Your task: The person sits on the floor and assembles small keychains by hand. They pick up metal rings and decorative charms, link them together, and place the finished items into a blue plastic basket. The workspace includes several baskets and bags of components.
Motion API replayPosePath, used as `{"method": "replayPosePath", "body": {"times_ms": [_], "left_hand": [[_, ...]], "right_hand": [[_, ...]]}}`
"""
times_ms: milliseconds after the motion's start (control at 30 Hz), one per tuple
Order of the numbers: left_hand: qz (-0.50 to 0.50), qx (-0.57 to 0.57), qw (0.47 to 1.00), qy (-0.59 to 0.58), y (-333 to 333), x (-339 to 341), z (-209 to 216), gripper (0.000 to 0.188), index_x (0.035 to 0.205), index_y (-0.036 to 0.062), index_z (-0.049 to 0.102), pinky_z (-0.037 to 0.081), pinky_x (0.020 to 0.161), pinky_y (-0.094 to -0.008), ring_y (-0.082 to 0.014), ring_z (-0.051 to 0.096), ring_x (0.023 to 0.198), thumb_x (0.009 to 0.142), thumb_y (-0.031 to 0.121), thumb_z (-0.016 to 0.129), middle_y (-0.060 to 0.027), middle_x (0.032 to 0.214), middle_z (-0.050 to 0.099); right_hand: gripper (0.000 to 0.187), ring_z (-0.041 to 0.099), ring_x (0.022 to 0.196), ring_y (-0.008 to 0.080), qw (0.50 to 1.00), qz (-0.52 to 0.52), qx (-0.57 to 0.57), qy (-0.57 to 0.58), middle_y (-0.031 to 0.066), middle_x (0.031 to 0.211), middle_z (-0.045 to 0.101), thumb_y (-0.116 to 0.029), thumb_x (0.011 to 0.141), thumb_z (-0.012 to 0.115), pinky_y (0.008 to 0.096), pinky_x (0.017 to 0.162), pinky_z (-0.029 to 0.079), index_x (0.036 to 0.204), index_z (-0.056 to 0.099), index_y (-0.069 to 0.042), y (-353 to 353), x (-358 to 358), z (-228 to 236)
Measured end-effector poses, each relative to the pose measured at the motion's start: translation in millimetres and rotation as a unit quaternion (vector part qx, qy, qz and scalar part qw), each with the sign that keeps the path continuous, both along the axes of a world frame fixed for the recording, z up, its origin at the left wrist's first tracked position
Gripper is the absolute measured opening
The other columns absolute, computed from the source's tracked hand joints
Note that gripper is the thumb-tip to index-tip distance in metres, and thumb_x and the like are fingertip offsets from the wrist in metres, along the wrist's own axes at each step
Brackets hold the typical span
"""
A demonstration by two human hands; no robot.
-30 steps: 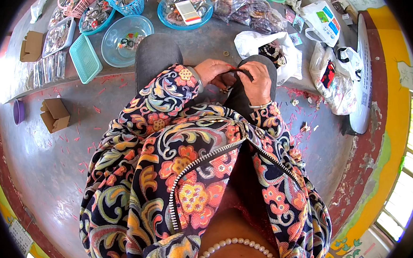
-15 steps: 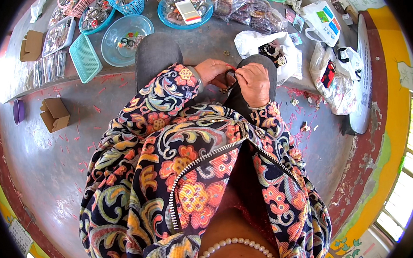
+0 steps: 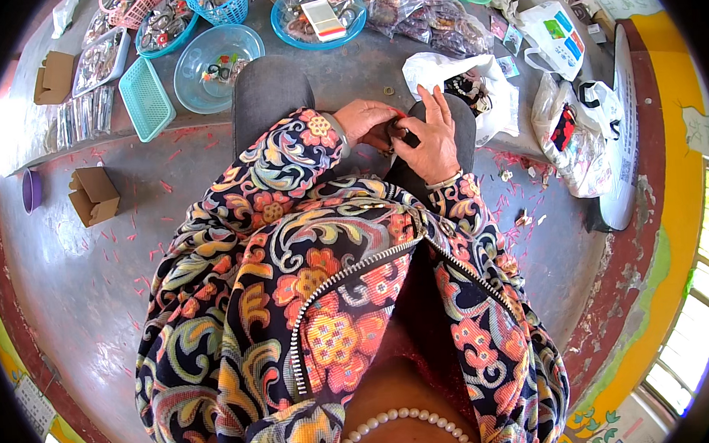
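The grey desk [image 3: 346, 77] spreads out on the far side and to both sides of the open white bag [image 3: 500, 109], which sits just right of the person's right knee [image 3: 460, 111]. Just beyond that bag lie clear plastic bags [image 3: 432, 23] of dark round pieces. Well to its left stands a see-through blue basin [image 3: 197, 59] with small colourful items in it; farther left is a teal mesh basket [image 3: 146, 100].

Both hands are left of the open white bag. The left hand [image 3: 365, 122] is curled, its fingers bunched around a small dark item [image 3: 400, 128] with a touch of red; its form is mostly hidden. The right hand [image 3: 432, 144] has thumb and forefinger drawn close together at that item, the other fingers fanned upward. Half a second ago those right fingers were folded over, knuckles up; the left hand has barely shifted, and the item remains between the two.
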State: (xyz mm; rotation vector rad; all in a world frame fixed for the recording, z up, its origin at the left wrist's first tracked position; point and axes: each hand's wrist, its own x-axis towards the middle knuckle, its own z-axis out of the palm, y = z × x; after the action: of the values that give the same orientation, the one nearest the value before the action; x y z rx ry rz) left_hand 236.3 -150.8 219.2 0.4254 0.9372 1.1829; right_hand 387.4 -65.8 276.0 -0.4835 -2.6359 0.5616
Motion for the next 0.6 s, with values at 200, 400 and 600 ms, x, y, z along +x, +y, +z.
{"method": "replayPosePath", "body": {"times_ms": [200, 400, 600], "left_hand": [[-0.031, -0.002, 0.997, 0.065, -1, -2, 3, 0.038, 0.113, 0.0051, 0.052, 0.049, 0.06, -0.0284, -0.0194, 0.061, 0.084, 0.088, 0.032, 0.042, -0.0075, 0.096, 0.061], [-0.034, -0.007, 0.997, 0.073, -2, -2, 11, 0.039, 0.112, 0.0063, 0.053, 0.044, 0.053, -0.0239, -0.0162, 0.061, 0.08, 0.086, 0.035, 0.044, -0.0067, 0.096, 0.062], [-0.031, -0.017, 0.996, 0.085, -1, -1, -3, 0.038, 0.11, 0.0062, 0.054, 0.045, 0.054, -0.0232, -0.0144, 0.059, 0.075, 0.086, 0.034, 0.045, -0.0063, 0.095, 0.061]], "right_hand": [[0.013, 0.021, 0.126, 0.0377, 0.999, 0.016, -0.04, -0.024, 0.0188, 0.131, 0.035, -0.017, 0.062, 0.065, 0.0459, 0.095, 0.026, 0.074, 0.064, -0.013, 4, 1, -15], [0.012, 0.022, 0.126, 0.0371, 0.998, 0.037, -0.026, -0.031, 0.0172, 0.13, 0.036, -0.021, 0.063, 0.065, 0.0467, 0.094, 0.027, 0.073, 0.065, -0.015, 3, 0, -18], [0.017, 0.021, 0.127, 0.0358, 0.992, 0.051, 0.009, -0.114, 0.0149, 0.132, 0.035, -0.029, 0.065, 0.063, 0.0459, 0.093, 0.027, 0.077, 0.068, -0.018, -1, -1, -11]]}}
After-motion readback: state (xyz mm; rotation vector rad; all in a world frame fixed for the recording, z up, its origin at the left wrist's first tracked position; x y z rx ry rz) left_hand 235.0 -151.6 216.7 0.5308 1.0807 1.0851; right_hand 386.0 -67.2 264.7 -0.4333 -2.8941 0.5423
